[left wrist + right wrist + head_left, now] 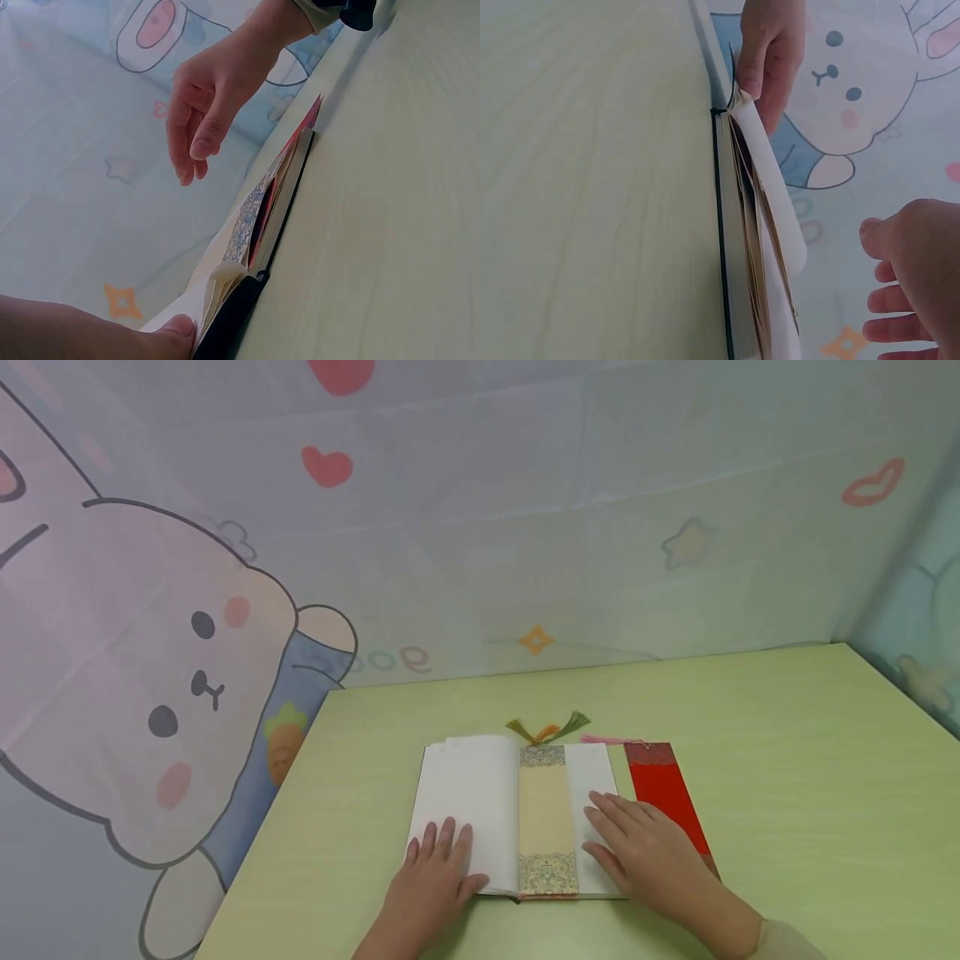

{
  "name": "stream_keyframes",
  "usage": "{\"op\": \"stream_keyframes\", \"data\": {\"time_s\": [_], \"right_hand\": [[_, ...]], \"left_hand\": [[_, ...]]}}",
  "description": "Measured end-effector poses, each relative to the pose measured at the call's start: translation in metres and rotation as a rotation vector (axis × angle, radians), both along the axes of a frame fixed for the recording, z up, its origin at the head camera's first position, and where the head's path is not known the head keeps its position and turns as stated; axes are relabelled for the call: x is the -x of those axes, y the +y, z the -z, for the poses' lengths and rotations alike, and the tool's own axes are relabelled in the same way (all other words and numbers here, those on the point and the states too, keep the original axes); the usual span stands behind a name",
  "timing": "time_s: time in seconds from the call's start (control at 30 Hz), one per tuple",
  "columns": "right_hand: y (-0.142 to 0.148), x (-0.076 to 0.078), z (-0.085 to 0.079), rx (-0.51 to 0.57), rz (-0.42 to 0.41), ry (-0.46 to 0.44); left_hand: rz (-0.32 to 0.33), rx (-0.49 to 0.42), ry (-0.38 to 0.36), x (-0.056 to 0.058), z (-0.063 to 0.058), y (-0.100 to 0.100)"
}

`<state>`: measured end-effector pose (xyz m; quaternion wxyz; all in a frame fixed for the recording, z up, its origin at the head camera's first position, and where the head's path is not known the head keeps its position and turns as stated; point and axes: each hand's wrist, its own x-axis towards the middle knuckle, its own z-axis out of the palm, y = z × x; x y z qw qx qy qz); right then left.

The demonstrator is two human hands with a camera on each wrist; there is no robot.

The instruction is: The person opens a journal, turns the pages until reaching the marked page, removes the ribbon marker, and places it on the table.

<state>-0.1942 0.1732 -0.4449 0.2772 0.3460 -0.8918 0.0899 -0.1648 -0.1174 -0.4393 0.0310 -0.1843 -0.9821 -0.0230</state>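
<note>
An open book (480, 777) with blank white pages lies on the table. My left hand (431, 877) rests on its left page, fingers extended and the thumb (178, 327) over the lower page edge. Along the inner side of the right page lies a cream bookmark (543, 810) with patterned ends; green and orange tassels (550, 732) stick out past the top edge. My right hand (648, 852) hovers above the right page, holding nothing; the right wrist view shows it apart from the pages. To the right is a red bookmark (667, 789), partly hidden by this hand.
A pink tassel (603, 739) extends from the red bookmark's top end. The pale green table (810, 760) reaches back to a hanging cloth (480, 560) printed with a rabbit, hearts and stars. More cloth hangs at the right side.
</note>
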Motion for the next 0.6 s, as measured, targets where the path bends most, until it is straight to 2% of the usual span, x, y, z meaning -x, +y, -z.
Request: {"op": "stream_keyframes", "data": {"time_s": [0.33, 0.47, 0.6], "right_hand": [[-0.009, 0.008, -0.003, 0.141, 0.081, -0.035], [-0.014, 0.01, -0.007, 0.17, 0.131, -0.106], [-0.018, 0.012, -0.009, 0.208, 0.178, -0.242]], "left_hand": [[-0.077, -0.054, -0.162, 0.002, 0.003, -0.002], [-0.104, -0.067, -0.188, 0.002, 0.004, -0.002], [-0.121, -0.075, -0.207, 0.002, 0.004, -0.002]]}}
